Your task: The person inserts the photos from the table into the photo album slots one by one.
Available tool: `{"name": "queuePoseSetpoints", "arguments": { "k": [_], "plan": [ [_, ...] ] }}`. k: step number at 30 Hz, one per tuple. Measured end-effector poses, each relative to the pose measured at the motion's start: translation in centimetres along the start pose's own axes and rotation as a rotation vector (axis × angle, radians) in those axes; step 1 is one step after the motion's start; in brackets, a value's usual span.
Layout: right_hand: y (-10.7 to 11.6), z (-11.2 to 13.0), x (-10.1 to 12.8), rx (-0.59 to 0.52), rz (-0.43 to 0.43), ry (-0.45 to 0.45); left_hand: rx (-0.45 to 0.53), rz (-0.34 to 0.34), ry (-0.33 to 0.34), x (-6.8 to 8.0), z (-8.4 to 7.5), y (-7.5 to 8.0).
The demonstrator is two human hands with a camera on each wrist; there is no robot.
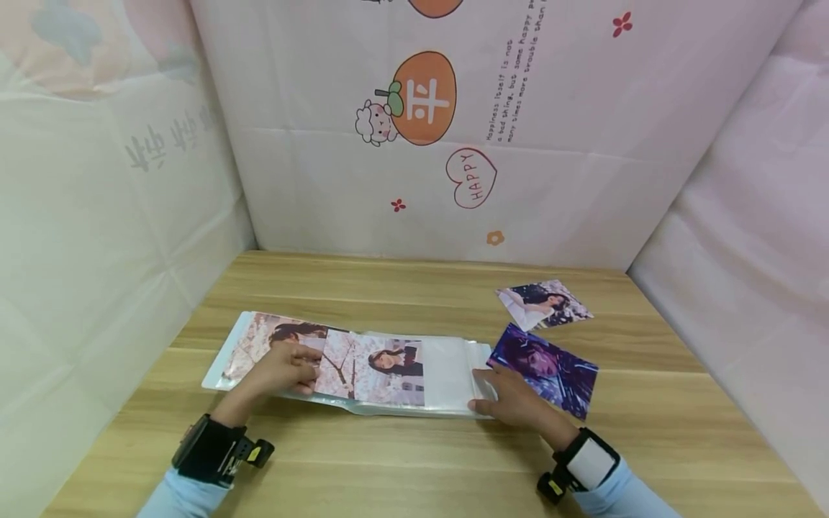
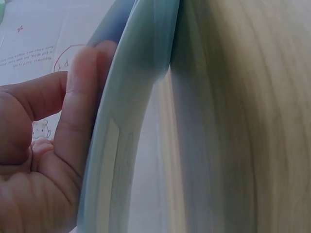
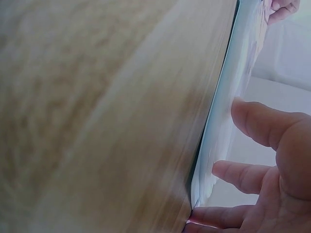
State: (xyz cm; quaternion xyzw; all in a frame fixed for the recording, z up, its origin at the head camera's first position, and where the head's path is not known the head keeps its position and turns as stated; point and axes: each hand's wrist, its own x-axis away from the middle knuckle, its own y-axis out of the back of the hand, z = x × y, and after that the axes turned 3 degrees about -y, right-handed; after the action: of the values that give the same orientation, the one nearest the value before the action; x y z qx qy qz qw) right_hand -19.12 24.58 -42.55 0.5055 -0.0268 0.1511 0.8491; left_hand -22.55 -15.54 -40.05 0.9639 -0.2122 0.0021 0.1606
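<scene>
A photo album [image 1: 453, 411] with clear sleeves lies spread lengthwise on the table. My left hand [image 1: 283, 370], fingers bent, holds the left end of a blossom photo [image 1: 395, 370]. The right part of this photo is inside a clear sleeve; its left part is outside. Under my left hand, the left page shows another blossom photo [image 1: 259, 338], partly covered. Spread fingers of my right hand [image 1: 514, 397] press the right end of the album. In the right wrist view, the fingertips [image 3: 223, 167] touch the page; lower fingers meet its edge.
Right of the album lies a purple-blue portrait photo [image 1: 550, 370], partly behind my right hand. Another photo with blossoms [image 1: 545, 302] is farther back, close to it. White printed cloth [image 1: 311, 194] walls the wooden table [image 1: 401, 467] at the back and sides.
</scene>
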Motion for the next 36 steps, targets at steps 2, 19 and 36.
{"name": "queuePoseSetpoints", "arguments": {
  "k": [2, 19, 36],
  "plan": [
    [0.0, 0.0, 0.0, 0.003, 0.001, -0.002, 0.008, 0.013, 0.001, -0.1, 0.1, -0.3],
    [0.0, 0.3, 0.2, 0.002, -0.015, 0.003, 0.011, 0.024, -0.026, -0.8, 0.2, -1.7],
    [0.0, 0.4, 0.3, -0.002, -0.011, -0.015, -0.025, 0.042, -0.028, -1.2, -0.3, -2.7]
  ]
}}
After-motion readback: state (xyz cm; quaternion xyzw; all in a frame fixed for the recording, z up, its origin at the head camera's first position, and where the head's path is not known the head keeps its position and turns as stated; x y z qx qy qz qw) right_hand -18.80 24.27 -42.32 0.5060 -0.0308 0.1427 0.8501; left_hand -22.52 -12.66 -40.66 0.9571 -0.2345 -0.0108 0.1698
